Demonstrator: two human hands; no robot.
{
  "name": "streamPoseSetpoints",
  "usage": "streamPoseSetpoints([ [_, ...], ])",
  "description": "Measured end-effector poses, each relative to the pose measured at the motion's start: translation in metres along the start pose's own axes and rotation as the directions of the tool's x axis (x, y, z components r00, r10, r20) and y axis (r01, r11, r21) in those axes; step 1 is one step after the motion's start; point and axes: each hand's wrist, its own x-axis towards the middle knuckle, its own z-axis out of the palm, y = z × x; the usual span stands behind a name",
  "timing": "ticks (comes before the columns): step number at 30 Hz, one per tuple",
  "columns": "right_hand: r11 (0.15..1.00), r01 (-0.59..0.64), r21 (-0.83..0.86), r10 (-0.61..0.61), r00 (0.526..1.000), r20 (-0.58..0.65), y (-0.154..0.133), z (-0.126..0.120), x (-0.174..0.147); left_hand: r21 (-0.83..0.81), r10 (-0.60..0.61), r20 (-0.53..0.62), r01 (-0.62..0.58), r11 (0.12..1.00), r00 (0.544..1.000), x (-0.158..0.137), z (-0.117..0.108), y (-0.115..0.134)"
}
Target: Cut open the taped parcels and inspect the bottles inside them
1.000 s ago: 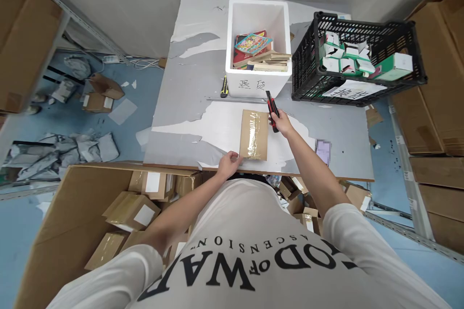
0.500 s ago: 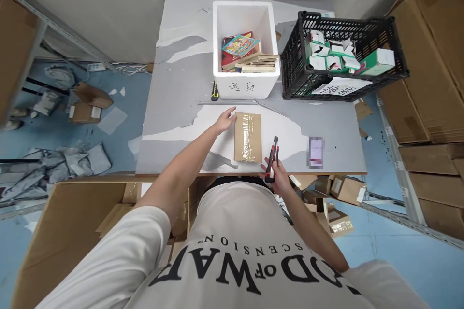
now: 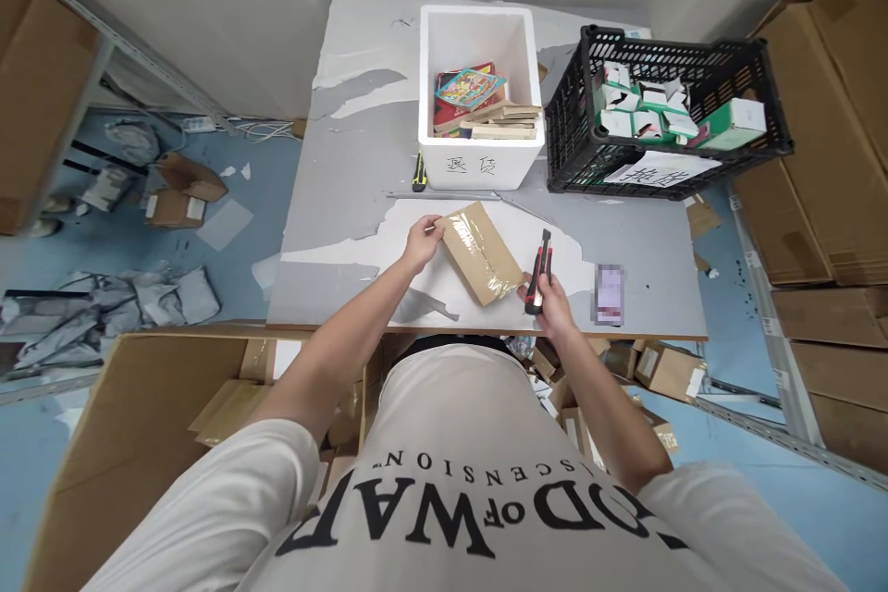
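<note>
A flat brown cardboard parcel (image 3: 480, 252) with shiny clear tape along it lies turned at an angle over the table's front part. My left hand (image 3: 423, 240) pinches its upper left corner between thumb and fingers. A red and black box cutter (image 3: 540, 270), its tip pointing away from me, is held in my right hand (image 3: 553, 303). Fingertips of that hand meet the parcel's lower right corner. Whether the parcel is fully lifted off the table I cannot tell.
A white foam box (image 3: 481, 165) with books stands behind the parcel, a yellow-black cutter (image 3: 419, 173) beside it. At the back right is a black plastic crate (image 3: 569, 143) holding small green-white boxes. A blurred phone-like object (image 3: 610, 294) lies right. A large carton (image 3: 131, 416) stands below left.
The parcel has turned from straight to slanted, and my left hand has closed on its corner. My right hand has moved forward with the box cutter to the parcel's near right corner.
</note>
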Motion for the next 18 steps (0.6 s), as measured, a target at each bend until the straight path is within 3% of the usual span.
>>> streamPoseSetpoints([
  [3,0.994,0.032,-0.100,-0.025,0.997,0.070,-0.037,0.008,0.036,-0.038,-0.008,-0.227,-0.001,0.999,0.974,-0.037,-0.003,-0.009],
  [7,0.968,0.003,-0.252,0.046,0.981,0.188,-0.067,0.028,0.075,-0.168,-0.150,-0.425,0.085,0.982,0.892,-0.083,0.004,-0.027],
  [10,0.930,0.006,-0.369,0.089,0.967,0.240,-0.071,0.041,0.090,-0.226,-0.241,-0.456,0.150,0.962,0.857,-0.104,0.009,-0.035],
  [14,0.908,0.046,-0.416,0.072,0.962,0.263,-0.063,0.046,0.095,-0.184,-0.269,-0.433,0.208,0.961,0.860,-0.112,0.006,-0.039],
  [18,0.913,0.124,-0.390,-0.007,0.958,0.288,-0.055,0.038,0.091,0.082,-0.185,-0.423,0.241,0.967,0.887,-0.110,-0.003,-0.036],
])
